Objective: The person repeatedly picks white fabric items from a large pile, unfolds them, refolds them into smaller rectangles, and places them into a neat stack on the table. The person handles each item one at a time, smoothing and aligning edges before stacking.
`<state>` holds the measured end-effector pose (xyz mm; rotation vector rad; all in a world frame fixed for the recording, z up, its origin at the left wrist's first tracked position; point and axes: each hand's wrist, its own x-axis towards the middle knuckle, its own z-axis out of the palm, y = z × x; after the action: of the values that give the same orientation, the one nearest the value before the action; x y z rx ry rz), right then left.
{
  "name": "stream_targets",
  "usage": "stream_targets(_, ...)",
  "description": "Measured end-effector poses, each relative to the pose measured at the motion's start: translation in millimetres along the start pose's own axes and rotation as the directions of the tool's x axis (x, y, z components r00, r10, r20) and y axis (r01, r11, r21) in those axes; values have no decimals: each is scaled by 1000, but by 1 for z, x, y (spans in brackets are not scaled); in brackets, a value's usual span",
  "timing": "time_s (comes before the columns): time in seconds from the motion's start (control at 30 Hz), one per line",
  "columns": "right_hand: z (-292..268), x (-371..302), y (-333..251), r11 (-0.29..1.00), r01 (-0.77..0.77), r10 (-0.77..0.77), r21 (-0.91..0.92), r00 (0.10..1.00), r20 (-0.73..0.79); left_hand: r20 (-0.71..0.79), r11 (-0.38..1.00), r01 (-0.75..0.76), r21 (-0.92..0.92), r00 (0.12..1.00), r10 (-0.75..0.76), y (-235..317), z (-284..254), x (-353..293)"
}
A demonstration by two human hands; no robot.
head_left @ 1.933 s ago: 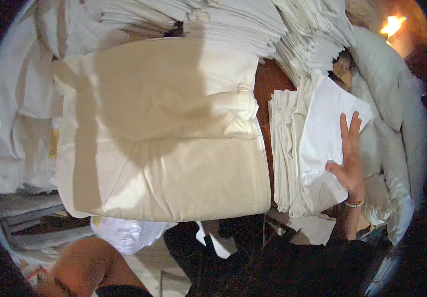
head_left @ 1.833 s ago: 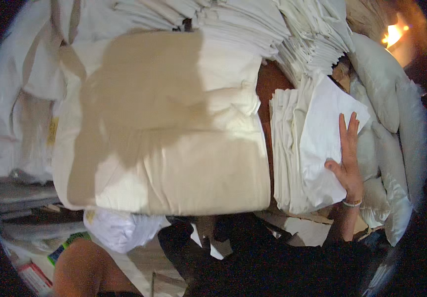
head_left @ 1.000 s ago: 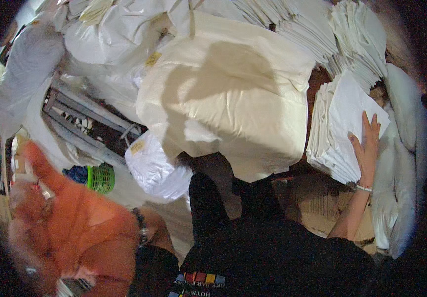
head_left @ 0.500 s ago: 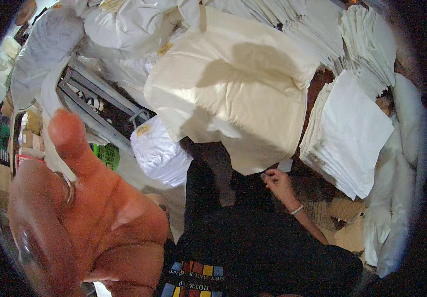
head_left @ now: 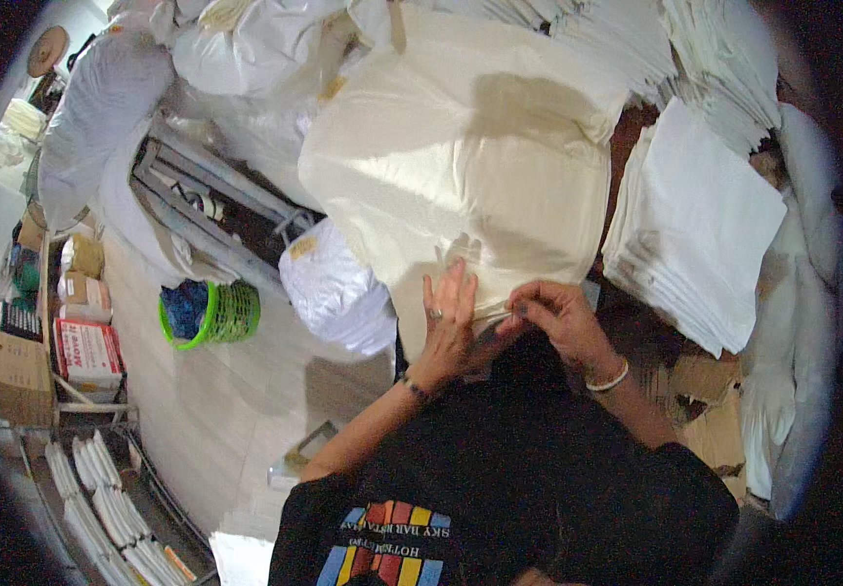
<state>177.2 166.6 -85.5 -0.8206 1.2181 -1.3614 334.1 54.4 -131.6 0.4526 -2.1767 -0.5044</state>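
A large cream cloth point(head_left: 392, 186) lies spread out in front of me, lightly creased, with shadows across it. My left hand point(head_left: 451, 322) rests on its near edge, fingers stretched and apart, thumb toward the right hand. Just to the right, my right hand point(head_left: 563, 322) has thumb and fingers pinched together at the same near edge, apparently gripping the hem; the exact hold is partly hidden by the fingers. Right of the cream cloth stands a stack of folded white cloths point(head_left: 690, 225).
More folded white cloths point(head_left: 719, 68) are piled at the far right. Plastic-wrapped white bundles point(head_left: 104, 117) and a grey metal frame point(head_left: 216, 205) lie to the left. A white wrapped bundle point(head_left: 338, 288) and a green basket point(head_left: 236, 313) stand nearer, beside shelved boxes point(head_left: 87, 356).
My left hand, earlier raised large and close at the left, has come down onto the cream cloth's near edge. My right hand has moved slightly up and now pinches at that edge.
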Motion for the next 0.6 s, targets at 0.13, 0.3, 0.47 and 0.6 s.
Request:
stream_targets(0.13, 13, 3, -4, 918, 116, -122, -379, 992, 9, 102, 979, 175, 103, 977, -185, -57, 33, -59)
stream_targets(0.3, -1, -9, 19, 860, 22, -51, -510, 998, -43, 288, 901, 434, 3, 862, -417, -90, 1, -115)
stream_targets(0.47, 4, -5, 25, 722, 307, -255, -621, 951, 174, 302, 874, 478, 86, 824, -480, -77, -29, -127)
stream_targets(0.6, 26, 19, 28, 578, 489, -337, -653, 872, 356, 356, 872, 488, 52, 807, -472, -71, -81, -118)
